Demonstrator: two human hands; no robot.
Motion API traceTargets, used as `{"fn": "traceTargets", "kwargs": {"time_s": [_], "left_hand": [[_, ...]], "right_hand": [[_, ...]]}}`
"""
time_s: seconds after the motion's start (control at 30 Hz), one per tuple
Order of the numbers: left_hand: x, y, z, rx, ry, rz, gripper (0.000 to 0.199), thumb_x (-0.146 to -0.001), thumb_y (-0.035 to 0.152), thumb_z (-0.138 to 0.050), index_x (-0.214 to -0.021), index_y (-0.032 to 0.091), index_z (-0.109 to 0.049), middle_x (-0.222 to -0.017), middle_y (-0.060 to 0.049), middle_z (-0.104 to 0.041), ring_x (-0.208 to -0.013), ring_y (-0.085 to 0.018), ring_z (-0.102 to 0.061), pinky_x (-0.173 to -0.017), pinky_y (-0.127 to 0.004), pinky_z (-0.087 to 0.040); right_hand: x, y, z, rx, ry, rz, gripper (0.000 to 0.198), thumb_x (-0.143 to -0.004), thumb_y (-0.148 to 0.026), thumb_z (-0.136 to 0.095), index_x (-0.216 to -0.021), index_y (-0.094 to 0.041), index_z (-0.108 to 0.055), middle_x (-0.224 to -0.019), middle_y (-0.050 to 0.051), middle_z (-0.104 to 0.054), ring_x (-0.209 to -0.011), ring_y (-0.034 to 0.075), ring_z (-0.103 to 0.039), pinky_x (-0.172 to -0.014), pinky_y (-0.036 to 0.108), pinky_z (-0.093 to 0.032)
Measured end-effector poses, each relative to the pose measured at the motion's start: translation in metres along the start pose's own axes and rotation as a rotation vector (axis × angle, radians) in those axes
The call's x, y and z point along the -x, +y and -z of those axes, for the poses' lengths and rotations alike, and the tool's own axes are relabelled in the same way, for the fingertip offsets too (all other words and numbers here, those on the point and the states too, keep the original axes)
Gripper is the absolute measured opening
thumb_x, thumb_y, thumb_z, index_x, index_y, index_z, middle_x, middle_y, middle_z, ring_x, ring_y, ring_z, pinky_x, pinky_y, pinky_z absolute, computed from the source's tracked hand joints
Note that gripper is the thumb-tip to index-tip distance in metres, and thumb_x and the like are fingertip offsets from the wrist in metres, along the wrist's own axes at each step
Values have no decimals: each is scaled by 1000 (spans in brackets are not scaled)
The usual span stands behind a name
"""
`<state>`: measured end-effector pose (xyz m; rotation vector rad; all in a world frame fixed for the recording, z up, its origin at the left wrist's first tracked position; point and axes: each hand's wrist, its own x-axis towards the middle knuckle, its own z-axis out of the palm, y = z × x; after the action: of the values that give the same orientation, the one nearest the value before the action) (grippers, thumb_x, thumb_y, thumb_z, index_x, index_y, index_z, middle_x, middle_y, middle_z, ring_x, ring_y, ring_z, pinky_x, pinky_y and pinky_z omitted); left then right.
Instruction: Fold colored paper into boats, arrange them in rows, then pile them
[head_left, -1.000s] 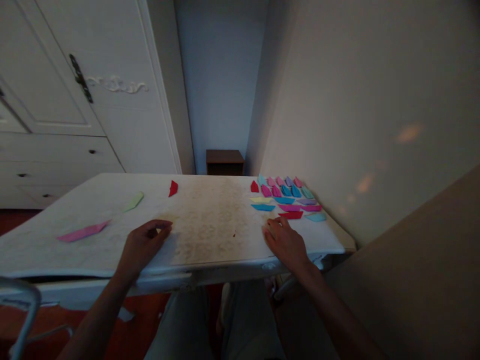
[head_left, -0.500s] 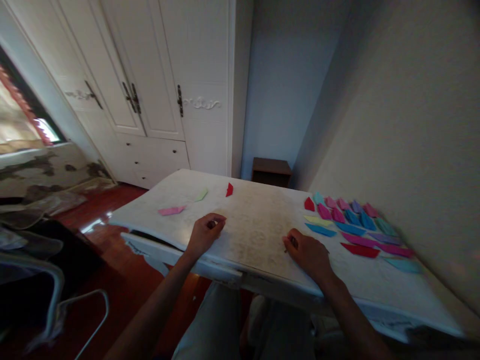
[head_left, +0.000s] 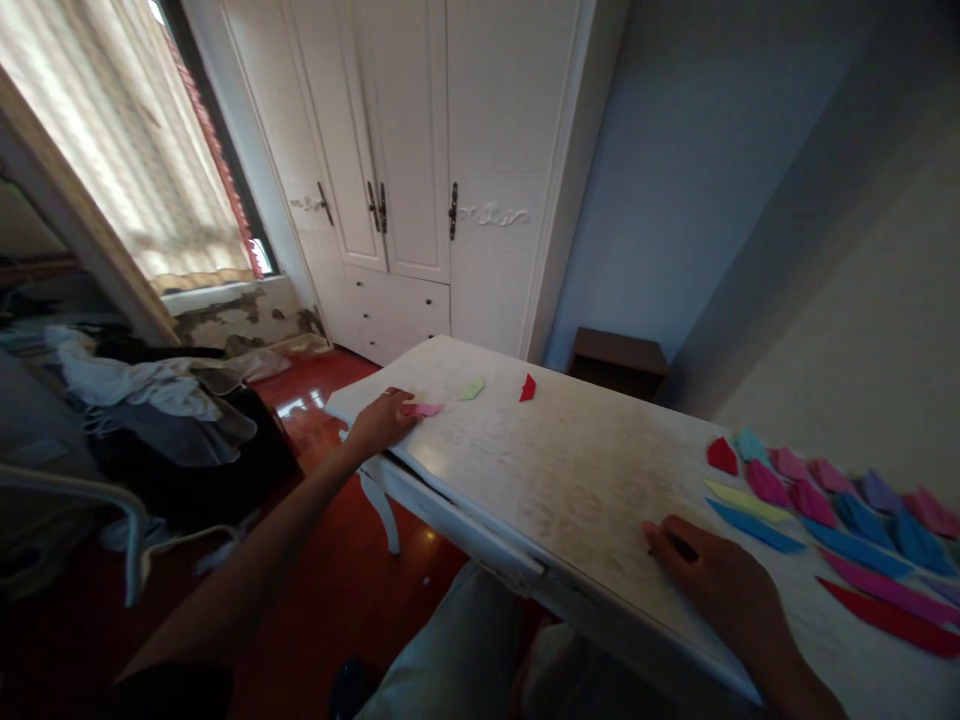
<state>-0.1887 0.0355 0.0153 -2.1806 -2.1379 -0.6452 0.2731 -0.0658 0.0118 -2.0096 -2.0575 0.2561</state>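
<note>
My left hand (head_left: 382,422) is at the table's far left part, its fingers closed on the left end of a pink folded paper (head_left: 427,409). The hand covers that end of the paper. To its right lie a pale green folded paper (head_left: 472,388) and a red folded paper (head_left: 528,387). My right hand (head_left: 716,575) rests near the table's front edge with fingers loosely curled and nothing seen in them. Beside it are a blue folded paper (head_left: 755,526), a yellow one (head_left: 746,500) and a red one (head_left: 889,615).
More folded papers in rows, including a red one (head_left: 722,456), fill the right part of the white table (head_left: 585,450) by the wall. A white wardrobe (head_left: 495,270) and a brown cabinet (head_left: 619,348) stand behind. A metal chair frame (head_left: 131,520) is at the left.
My left hand has moved left to the pink folded paper and closed on its end. My right hand stays curled over the table. The view has swung left.
</note>
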Motion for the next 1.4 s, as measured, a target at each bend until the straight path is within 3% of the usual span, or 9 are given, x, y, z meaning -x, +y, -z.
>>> {"fn": "traceTargets", "kwargs": {"time_s": [0.1,0.2,0.53,0.73,0.87,1.0,1.13,1.27,1.4], "left_hand": [[-7,-7,6,-31,-107,-33,32,-86,35,-55,-110,18,-67,-112,-10,-66,-103,-25,-63,-90,-34,-48],[-9,-5,7,-14,-116,-66,28,-87,34,-53,-104,19,-69,-106,-8,-67,-91,-22,-65,-84,-32,-49],[24,37,12,200,57,-340,28,-92,38,-51,-106,19,-67,-100,-7,-65,-69,-14,-59,-68,-27,-51],[45,105,21,317,116,-561,31,-95,42,-51,-109,19,-66,-103,-6,-65,-61,-9,-56,-63,-24,-51],[50,160,12,408,92,-695,28,-94,39,-54,-108,19,-67,-103,-6,-65,-56,-6,-54,-59,-22,-49],[47,219,-8,508,-8,-803,24,-93,37,-57,-104,21,-69,-100,-5,-67,-59,-7,-57,-59,-21,-49],[42,283,-31,524,-152,-863,22,-89,37,-61,-103,24,-71,-98,-4,-69,-77,-14,-65,-72,-25,-51],[41,340,-54,426,-300,-907,21,-90,37,-59,-102,26,-72,-101,-4,-69,-88,-19,-67,-79,-29,-51],[40,375,-71,230,-360,-934,24,-91,35,-53,-101,24,-73,-105,-8,-68,-88,-23,-67,-77,-33,-51]], "right_hand": [[1,0,-1,-7,-12,-18,46,-84,-61,-34,-66,-26,-58,-62,2,-65,-63,23,-63,-57,30,-36],[4,-2,-2,6,11,-17,47,-84,-61,-32,-66,-26,-57,-62,2,-65,-62,23,-63,-57,30,-36],[15,-5,-12,55,182,152,43,-91,-52,-34,-65,-24,-55,-60,2,-62,-55,20,-59,-52,28,-31],[19,-2,-17,58,285,302,39,-95,-42,-38,-66,-22,-54,-62,2,-62,-56,17,-56,-55,27,-32],[30,2,-14,34,299,347,39,-97,-38,-37,-67,-20,-54,-62,2,-61,-58,15,-54,-59,27,-33],[44,11,-11,-2,270,290,41,-98,-39,-39,-67,-20,-58,-59,1,-60,-57,14,-52,-59,27,-30],[56,21,-12,-82,251,320,39,-96,-41,-45,-68,-20,-61,-57,0,-60,-56,14,-49,-59,27,-29],[62,28,-12,-238,278,352,35,-94,-40,-50,-68,-20,-63,-57,0,-60,-58,14,-51,-60,26,-32],[61,27,-12,-331,319,342,35,-92,-39,-53,-64,-19,-60,-54,-2,-56,-55,13,-48,-58,26,-32]]}}
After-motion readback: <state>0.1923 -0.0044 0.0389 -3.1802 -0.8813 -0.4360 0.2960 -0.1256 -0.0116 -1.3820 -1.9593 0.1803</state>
